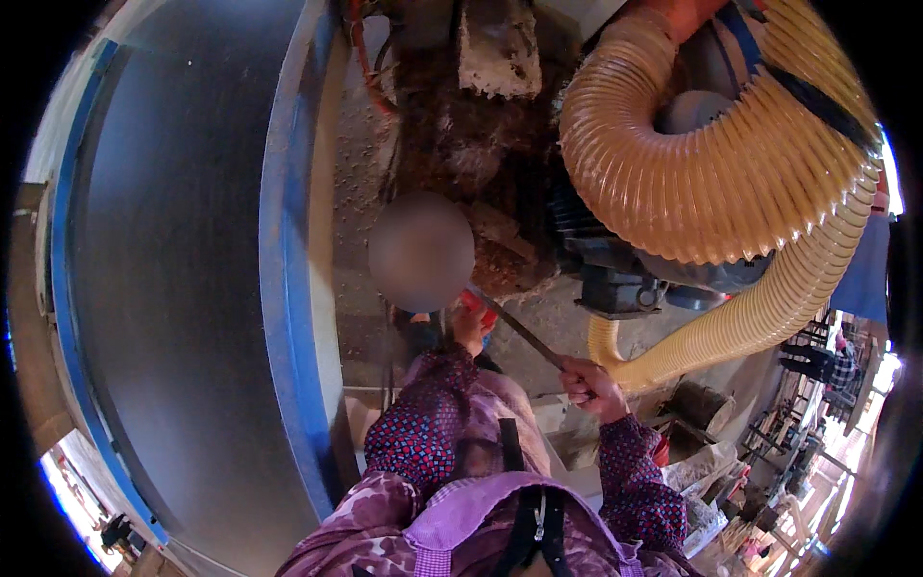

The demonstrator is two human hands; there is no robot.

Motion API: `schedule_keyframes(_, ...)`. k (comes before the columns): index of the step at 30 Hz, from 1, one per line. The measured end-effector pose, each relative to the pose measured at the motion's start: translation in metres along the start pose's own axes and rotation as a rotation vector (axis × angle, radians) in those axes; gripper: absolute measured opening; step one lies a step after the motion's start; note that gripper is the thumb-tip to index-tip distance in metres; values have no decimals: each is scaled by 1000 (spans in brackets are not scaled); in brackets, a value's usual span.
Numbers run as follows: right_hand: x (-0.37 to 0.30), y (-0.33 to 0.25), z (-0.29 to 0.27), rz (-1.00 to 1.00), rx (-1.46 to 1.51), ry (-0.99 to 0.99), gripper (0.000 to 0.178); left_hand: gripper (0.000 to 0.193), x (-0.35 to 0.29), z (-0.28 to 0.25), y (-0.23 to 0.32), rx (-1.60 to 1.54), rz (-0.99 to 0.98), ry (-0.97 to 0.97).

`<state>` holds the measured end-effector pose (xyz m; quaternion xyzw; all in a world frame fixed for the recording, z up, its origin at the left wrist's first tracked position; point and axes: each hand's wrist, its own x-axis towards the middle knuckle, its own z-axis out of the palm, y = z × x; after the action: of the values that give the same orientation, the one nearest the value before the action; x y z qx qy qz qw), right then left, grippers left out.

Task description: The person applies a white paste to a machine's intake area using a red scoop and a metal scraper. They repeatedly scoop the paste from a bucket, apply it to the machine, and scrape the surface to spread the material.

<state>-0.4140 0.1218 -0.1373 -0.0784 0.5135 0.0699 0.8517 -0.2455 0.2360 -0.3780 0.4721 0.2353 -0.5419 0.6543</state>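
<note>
My right hand is closed around the near end of a long, narrow, dark metal bar. From there the bar slants up and left toward my left hand. The fingers of my left hand are curled beside the bar's far end, against something red that is mostly hidden. What exactly they hold cannot be made out. A round blurred patch covers the area just beyond my left hand. Dark brown debris lies on the floor past the bar.
A large dark panel with a blue frame stands along my left. Thick yellowish ribbed hose loops at the upper right above a dark motor. A pale, rough block is at the far end. Clutter and a person are farther right.
</note>
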Motion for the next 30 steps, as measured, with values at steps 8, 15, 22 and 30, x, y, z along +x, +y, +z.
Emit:
schedule_keyframes(8, -29, 3, 12, -99, -307, 265, 34, 31, 8, -7, -2, -11, -32, -32)
schedule_keyframes(15, -103, 0, 68, -415, -717, 441, 30, 37, -28, 11, 23, 261, 19, 85)
schedule_keyframes(22, -162, -19, 167, -1163, -1528, 658, 35, 63, -144, 126, 150, 1167, 1282, 136)
schedule_keyframes(30, -163, -98, 260, -1375, -2240, 886, 45, 56, -180, 268, 255, 691, 1707, -321)
